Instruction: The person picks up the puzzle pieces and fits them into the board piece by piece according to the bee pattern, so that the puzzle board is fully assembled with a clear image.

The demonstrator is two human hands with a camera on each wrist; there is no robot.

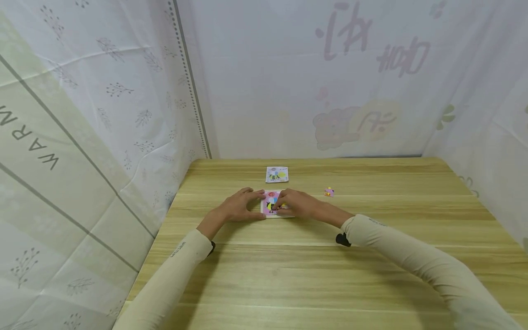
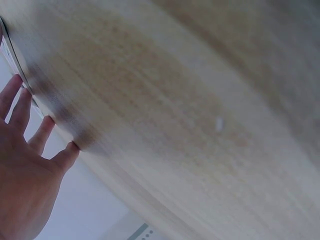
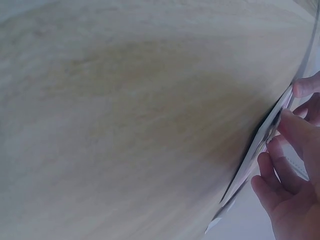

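Observation:
A small jigsaw puzzle (image 1: 267, 211) with a bee on pink and a pale border lies on the table. My left hand (image 1: 240, 205) steadies its left side, thumb at the near corner and forefinger at the far corner. In the left wrist view the other fingers (image 2: 42, 131) are spread near the tabletop. My right hand (image 1: 300, 203) reaches over the puzzle's right half, thumb and forefinger pinching a small puzzle piece at the bee, mostly hidden by the fingertips. The right wrist view shows these fingers (image 3: 295, 130) close against the thin puzzle board (image 3: 257, 145).
A loose pink and yellow puzzle piece (image 1: 328, 192) lies to the right. Beyond the puzzle sits a square card (image 1: 277, 174) with a similar bee picture. Patterned curtains (image 1: 264, 82) enclose the wooden table (image 1: 272, 275) at the back and sides.

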